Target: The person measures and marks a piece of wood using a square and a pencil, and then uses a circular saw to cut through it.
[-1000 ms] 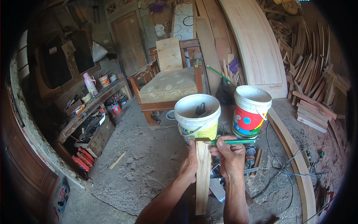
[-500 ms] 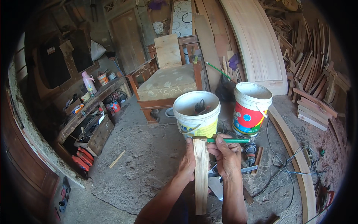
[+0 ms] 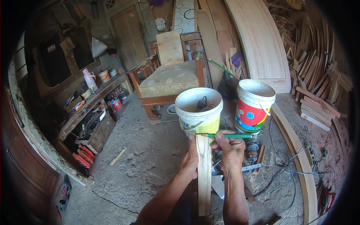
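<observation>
A pale strip of wood (image 3: 204,176) stands nearly lengthwise in front of me, its far end raised toward the buckets. My left hand (image 3: 190,159) grips it from the left side, thumb near the top end. In my right hand (image 3: 230,152) a green pencil (image 3: 234,136) is pinched between thumb and fingers. The pencil lies crosswise, with its left tip at the far end of the wood. Beneath my right wrist, a metal try square (image 3: 247,168) rests low down, partly hidden by the arm and wood.
Two white buckets, one with a yellow label (image 3: 198,108) and one with a red label (image 3: 255,107), stand just ahead. A power tool (image 3: 252,150) and tangled cables (image 3: 288,165) lie at right near a long plank (image 3: 300,165). A cushioned chair (image 3: 168,80) stands behind; a workbench (image 3: 93,99) is at left.
The pencil's left tip has moved a little left across the wood's end. Both hands keep their grips, and the view has shifted slightly.
</observation>
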A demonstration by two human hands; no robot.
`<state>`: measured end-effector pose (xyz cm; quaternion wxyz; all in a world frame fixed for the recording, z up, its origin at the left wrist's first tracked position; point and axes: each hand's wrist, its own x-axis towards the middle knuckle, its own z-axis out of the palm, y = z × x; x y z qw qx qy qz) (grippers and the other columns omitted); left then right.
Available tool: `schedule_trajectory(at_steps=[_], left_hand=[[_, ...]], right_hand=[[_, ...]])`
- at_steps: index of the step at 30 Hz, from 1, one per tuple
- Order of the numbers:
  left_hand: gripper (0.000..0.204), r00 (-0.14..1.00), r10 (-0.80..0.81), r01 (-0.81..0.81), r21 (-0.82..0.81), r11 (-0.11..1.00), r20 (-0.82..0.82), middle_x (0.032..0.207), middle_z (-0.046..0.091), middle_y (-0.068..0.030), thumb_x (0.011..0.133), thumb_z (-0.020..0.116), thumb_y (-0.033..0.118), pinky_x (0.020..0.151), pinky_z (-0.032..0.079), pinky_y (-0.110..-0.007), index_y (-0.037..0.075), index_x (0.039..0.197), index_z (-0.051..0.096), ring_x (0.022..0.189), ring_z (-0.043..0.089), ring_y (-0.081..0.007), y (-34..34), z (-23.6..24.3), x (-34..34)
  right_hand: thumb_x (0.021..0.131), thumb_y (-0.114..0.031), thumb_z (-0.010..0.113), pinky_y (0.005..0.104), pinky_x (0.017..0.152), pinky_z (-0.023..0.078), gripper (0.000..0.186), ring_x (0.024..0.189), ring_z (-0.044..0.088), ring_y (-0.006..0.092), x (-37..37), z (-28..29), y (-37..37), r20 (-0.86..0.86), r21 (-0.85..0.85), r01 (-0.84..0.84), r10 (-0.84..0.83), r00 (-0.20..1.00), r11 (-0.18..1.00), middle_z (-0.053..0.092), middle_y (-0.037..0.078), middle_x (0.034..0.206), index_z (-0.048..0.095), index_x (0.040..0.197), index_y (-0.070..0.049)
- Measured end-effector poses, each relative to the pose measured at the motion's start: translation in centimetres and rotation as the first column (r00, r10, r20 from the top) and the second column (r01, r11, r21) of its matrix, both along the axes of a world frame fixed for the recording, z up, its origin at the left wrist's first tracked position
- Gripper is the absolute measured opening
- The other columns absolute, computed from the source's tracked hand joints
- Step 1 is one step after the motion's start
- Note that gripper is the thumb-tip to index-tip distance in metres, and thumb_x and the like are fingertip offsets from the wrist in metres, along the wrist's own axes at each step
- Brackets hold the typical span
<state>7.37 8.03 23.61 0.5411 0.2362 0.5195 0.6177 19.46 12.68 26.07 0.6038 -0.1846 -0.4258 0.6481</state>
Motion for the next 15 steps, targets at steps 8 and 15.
schedule_trajectory(at_steps=[8, 15], left_hand=[[0.104, 1.0, -0.014, 0.014, 0.014, 1.0, -0.003, 0.077, 0.06, -0.0109, 0.08, 0.024, 0.091, 0.059, 0.059, -0.041, 0.0, 0.112, 0.062, 0.062, 0.064, -0.0237, -0.2, 0.4, -0.2], [0.098, 0.999, 0.002, 0.0, 0.024, 1.0, -0.05, 0.079, 0.06, -0.0107, 0.084, 0.024, 0.087, 0.063, 0.06, -0.042, 0.0, 0.112, 0.059, 0.066, 0.065, -0.0239, -1.2, 1.9, -0.7]], right_hand=[[0.087, -0.012, 0.075, 0.0205, 0.051, 0.04, 0.017, 0.055, 0.06, 0.0084, -0.7, 0.5, 0.3, 0.04, 0.0, 0.019, -0.019, 0.999, 1.0, 0.071, 0.006, 0.074, 0.071, 0.096, 0.001], [0.087, -0.01, 0.076, 0.0212, 0.049, 0.041, 0.016, 0.054, 0.06, 0.0093, -1.6, 0.9, 0.5, 0.004, -0.014, -0.028, 0.028, 1.0, 1.0, 0.072, 0.008, 0.077, 0.071, 0.097, 0.002]])
